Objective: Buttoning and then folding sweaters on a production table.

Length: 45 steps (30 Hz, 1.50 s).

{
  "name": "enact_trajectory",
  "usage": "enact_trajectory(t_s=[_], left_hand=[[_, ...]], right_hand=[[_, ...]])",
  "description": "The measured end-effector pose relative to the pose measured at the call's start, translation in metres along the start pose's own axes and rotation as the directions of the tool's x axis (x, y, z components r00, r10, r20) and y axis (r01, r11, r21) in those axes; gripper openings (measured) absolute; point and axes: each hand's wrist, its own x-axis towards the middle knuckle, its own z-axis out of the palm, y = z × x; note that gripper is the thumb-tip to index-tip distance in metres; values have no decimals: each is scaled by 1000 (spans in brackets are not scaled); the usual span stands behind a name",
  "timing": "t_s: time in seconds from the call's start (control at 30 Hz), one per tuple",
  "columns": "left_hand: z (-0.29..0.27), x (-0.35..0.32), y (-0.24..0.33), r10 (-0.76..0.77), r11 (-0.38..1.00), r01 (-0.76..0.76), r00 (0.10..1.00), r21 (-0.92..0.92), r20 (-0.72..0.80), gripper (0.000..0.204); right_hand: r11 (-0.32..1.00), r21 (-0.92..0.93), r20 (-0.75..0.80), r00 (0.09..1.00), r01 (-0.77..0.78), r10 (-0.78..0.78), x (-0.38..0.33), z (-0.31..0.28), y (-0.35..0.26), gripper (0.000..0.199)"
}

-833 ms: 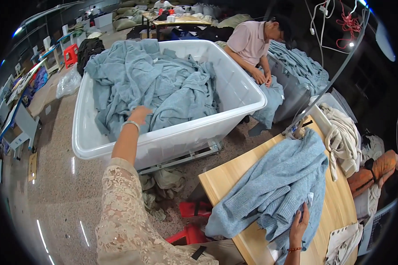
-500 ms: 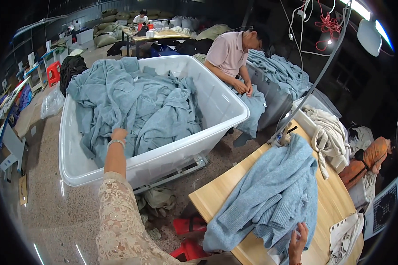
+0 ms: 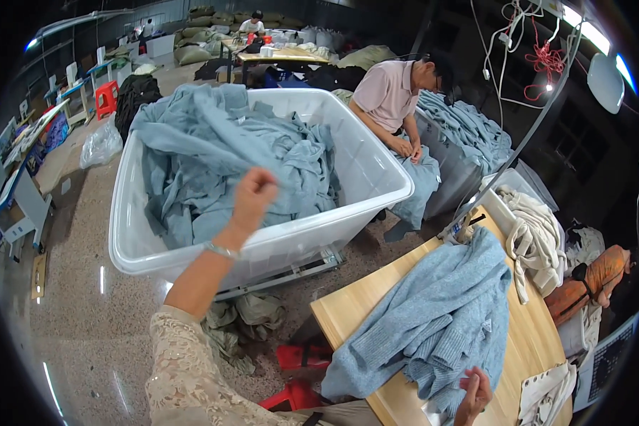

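— Hands? Left hand pinches a blue garment in the white bin.
— Right hand?
— Closed on the blue sweater lying on the table. Picking stage, I'd judge; lifting it needs clearance over the rim.

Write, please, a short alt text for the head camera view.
The person's left hand lifts pale blue knitted fabric from a large white plastic bin, while the right hand rests on a pale blue knitted sweater spread over a light wooden table. Another person in a pink shirt works behind the bin.
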Motion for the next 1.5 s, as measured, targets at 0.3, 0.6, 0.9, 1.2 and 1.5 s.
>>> enact_trajectory(t_s=[0.3, 0.6, 0.9, 1.2, 1.5], left_hand=[[187, -296, 125, 285, 903, 283, 165, -322, 944, 10], [119, -231, 139, 112, 973, 178, 201, -149, 973, 30], [153, -159, 82, -307, 773, -548, 116, 319, 944, 85], [224, -278, 153, 110, 992, -69, 46, -106, 993, 28], [257, -356, 197, 346, 929, 346, -690, -130, 636, 37]], right_hand=[[738, 351, 838, 545, -576, 26, -3, 98, -105, 58], [991, 132, 503, 861, 14, -79, -39, 11, -90, 38], [864, -224, -154, 859, 451, -488, -105, -143, -122, 22], [917, -389, -745, 554, 91, -371, -147, -270, -67, 24], [980, 108, -931, 362, 168, 40, -203, -318, 19, 26]])
